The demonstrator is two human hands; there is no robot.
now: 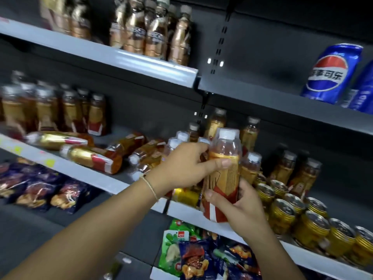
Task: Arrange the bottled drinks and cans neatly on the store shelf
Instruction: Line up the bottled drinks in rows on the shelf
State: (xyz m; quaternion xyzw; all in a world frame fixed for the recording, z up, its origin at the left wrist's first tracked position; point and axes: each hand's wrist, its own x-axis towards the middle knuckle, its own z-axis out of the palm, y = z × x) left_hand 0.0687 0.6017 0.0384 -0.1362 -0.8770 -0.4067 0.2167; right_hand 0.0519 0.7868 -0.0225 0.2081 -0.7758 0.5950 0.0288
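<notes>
Golden tea bottle held upright by both hands: left hand grip round middle, right hand grip round bottom. Next: stand it on shelf beside upright bottles.

You have one view only, from the head camera, looking forward and a little down at the store shelf from close range, tilted so the shelf edges slope down to the right. Both forearms enter from the bottom edge, and the wide lens takes in three shelf levels with blurred corners.
</notes>
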